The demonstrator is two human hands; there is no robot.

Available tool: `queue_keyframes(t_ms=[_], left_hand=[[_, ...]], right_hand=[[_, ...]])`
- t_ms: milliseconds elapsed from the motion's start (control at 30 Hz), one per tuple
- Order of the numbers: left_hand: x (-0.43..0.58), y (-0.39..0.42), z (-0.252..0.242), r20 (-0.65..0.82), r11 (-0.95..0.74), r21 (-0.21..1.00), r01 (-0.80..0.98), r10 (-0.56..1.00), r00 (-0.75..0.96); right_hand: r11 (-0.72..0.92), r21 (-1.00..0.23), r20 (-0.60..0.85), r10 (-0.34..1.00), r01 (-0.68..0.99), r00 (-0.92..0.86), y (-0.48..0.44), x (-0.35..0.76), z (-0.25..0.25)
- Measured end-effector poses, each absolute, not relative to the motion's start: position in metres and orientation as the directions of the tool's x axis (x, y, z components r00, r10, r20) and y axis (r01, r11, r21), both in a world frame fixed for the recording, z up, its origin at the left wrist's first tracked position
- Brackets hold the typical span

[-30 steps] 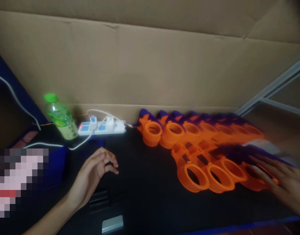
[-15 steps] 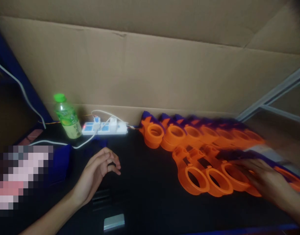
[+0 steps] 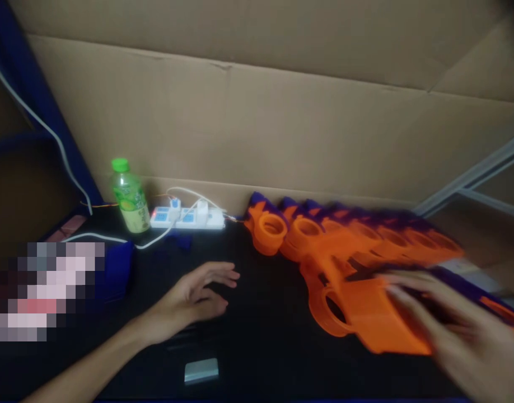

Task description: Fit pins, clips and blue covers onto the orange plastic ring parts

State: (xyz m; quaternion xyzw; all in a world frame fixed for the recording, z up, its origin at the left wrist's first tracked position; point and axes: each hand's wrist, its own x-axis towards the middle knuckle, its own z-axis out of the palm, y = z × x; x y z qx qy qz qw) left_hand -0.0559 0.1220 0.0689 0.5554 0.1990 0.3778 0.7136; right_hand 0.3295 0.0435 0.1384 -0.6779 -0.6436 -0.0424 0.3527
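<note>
On the right, my right hand [image 3: 458, 324], blurred by motion, grips an orange plastic part [image 3: 378, 313] by its right side. The part is tilted, its flat face showing, and it covers some of the orange ring parts lying behind it. One ring part [image 3: 319, 308] shows at its left. My left hand [image 3: 204, 294] hovers over the black table at centre left, fingers apart and slightly curled, holding nothing. Behind, a row of orange ring parts with dark blue pieces [image 3: 270, 232] runs along the cardboard wall.
A green-capped bottle [image 3: 133, 207] and a white power strip [image 3: 187, 217] with cables stand at the back left. A small silvery block [image 3: 201, 370] lies near the front edge. A dark blue object [image 3: 116, 271] is at left. Cardboard [image 3: 240, 123] rises behind.
My right hand has taken hold of an orange part and lifted and tilted it. My left hand has moved right, its fingers now pointing right. The view has shifted slightly.
</note>
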Motion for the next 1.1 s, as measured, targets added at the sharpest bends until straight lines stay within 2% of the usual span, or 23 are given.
queue_keyframes(t_ms=[100, 167, 267, 367, 400, 467, 600, 700, 967, 1033, 1100], left_hand=[[-0.051, 0.117, 0.066, 0.165, 0.127, 0.939, -0.32, 0.649, 0.742], [-0.05, 0.116, 0.063, 0.173, 0.152, 0.912, -0.38, 0.697, 0.695], [-0.054, 0.12, 0.063, 0.092, 0.207, 0.862, -0.462, 0.833, 0.545], [-0.066, 0.132, 0.067, -0.024, 0.251, 0.819, -0.516, 0.913, 0.407], [-0.07, 0.137, 0.069, -0.042, 0.223, 0.79, -0.571, 0.949, 0.313], [-0.078, 0.146, 0.074, -0.08, 0.172, 0.728, -0.663, 0.983, 0.167], [-0.084, 0.154, 0.079, -0.147, 0.153, 0.709, -0.688, 0.987, 0.067], [-0.082, 0.153, 0.079, -0.183, 0.174, 0.721, -0.671, 0.981, 0.058], [-0.082, 0.16, 0.075, -0.244, 0.273, 0.648, -0.711, 0.959, 0.145], [-0.083, 0.161, 0.073, -0.228, 0.272, 0.651, -0.709, 0.961, 0.159], [-0.083, 0.16, 0.072, -0.209, 0.278, 0.669, -0.69, 0.96, 0.184]], right_hand=[[0.298, -0.644, 0.419, 0.908, 0.704, -0.001, 0.052, 0.234, 0.123], [0.35, -0.74, 0.343, 0.931, 0.575, -0.126, 0.058, 0.187, 0.111], [0.406, -0.772, 0.345, 0.914, 0.49, -0.215, 0.06, 0.148, 0.099], [0.507, -0.698, 0.445, 0.86, 0.505, -0.249, 0.052, 0.137, 0.089], [0.55, -0.65, 0.465, 0.834, 0.524, -0.298, 0.047, 0.136, 0.083], [0.653, -0.506, 0.48, 0.756, 0.564, -0.444, 0.038, 0.135, 0.066], [0.793, -0.121, 0.495, 0.57, 0.598, -0.656, 0.026, 0.128, 0.019], [0.807, 0.018, 0.494, 0.506, 0.591, -0.707, 0.023, 0.123, 0.0], [0.77, 0.031, 0.545, 0.521, 0.637, -0.657, 0.025, 0.118, -0.001], [0.766, -0.032, 0.543, 0.553, 0.642, -0.632, 0.027, 0.117, 0.0], [0.762, -0.159, 0.505, 0.609, 0.628, -0.612, 0.029, 0.118, 0.008]])
